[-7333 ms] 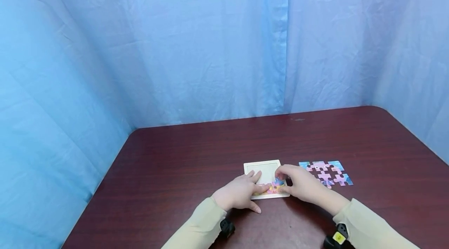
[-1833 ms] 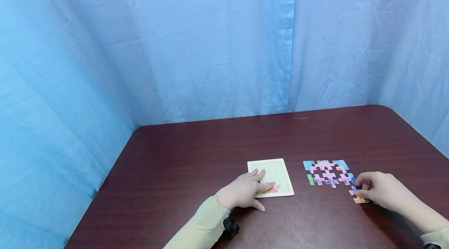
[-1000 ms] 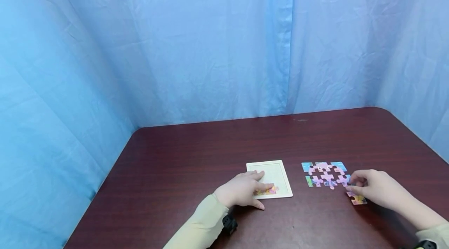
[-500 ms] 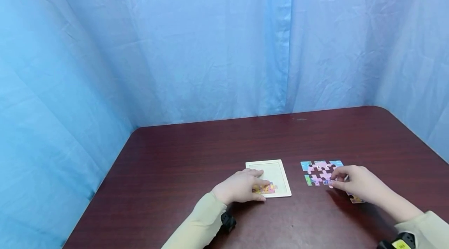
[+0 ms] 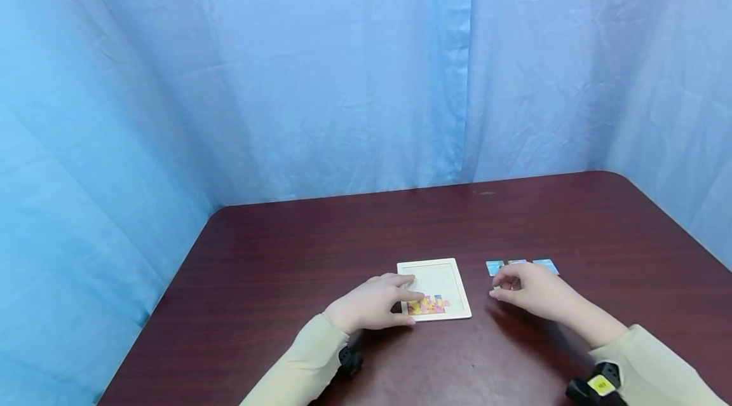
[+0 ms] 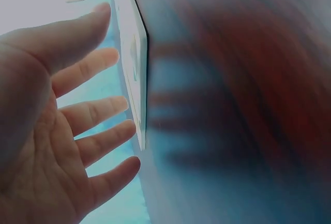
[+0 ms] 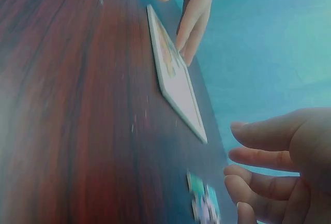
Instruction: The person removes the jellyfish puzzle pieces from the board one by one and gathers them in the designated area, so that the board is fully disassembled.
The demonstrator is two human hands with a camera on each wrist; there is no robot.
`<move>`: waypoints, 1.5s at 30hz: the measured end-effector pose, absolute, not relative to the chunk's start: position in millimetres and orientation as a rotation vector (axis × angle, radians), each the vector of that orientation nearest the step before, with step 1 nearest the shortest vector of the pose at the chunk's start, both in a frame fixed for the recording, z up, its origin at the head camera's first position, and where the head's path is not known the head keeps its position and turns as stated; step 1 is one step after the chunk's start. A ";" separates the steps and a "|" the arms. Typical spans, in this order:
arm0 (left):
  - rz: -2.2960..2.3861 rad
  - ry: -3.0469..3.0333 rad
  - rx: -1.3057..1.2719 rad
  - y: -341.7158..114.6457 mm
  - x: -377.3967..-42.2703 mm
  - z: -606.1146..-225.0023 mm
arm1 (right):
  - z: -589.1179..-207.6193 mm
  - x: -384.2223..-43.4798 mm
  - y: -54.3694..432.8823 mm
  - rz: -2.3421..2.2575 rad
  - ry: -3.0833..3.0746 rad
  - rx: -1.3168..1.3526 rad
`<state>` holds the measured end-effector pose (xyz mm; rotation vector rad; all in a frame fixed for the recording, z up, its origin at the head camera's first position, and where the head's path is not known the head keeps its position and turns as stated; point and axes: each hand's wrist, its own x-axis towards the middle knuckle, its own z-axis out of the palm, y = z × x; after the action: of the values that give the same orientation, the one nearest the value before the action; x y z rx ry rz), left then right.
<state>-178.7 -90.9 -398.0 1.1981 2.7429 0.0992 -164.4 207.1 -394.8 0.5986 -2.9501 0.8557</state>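
Observation:
A white puzzle tray (image 5: 463, 298) lies flat on the table, with several joined yellow and pink jigsaw pieces (image 5: 429, 305) along its near side. My left hand (image 5: 374, 304) hovers low over the tray's left side, fingers spread and nearly straight; in the left wrist view its fingertips are beside the tray edge. My right hand (image 5: 532, 291) is over the loose jigsaw pieces (image 5: 545, 265) to the right, covering most of them. Its fingers are loosely bent, and the right wrist view shows thumb and fingers apart with no piece between them. A green piece (image 7: 195, 184) shows below that hand.
The dark red-brown table (image 5: 309, 247) extends around the tray, its far edge meeting a light blue curtain (image 5: 343, 75). Black wrist cameras are strapped at both wrists, the right one (image 5: 597, 387) with a yellow label.
My right hand has swept left from the yellow piece at the far right across the loose group. My left hand has shifted slightly left, uncovering more joined pieces in the tray.

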 end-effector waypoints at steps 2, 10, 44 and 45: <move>0.094 2.742 1.188 -95.3 -177.6 -397.5 | -393.2 -165.2 199.1 0.858 -2.949 0.616; 0.078 2.707 1.174 -105.3 -171.1 -397.8 | -391.8 -167.6 169.6 0.938 -2.974 0.641; 0.120 2.672 1.137 -113.9 -166.5 -399.4 | -414.6 -182.6 116.3 0.740 -2.860 0.936; 0.118 2.674 1.135 -114.0 -166.2 -399.1 | -414.5 -182.9 116.0 0.737 -2.861 0.940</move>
<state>-166.2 -114.0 -399.1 1.1352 2.6743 0.1177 -182.9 116.0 -414.5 0.9403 -2.8611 0.7368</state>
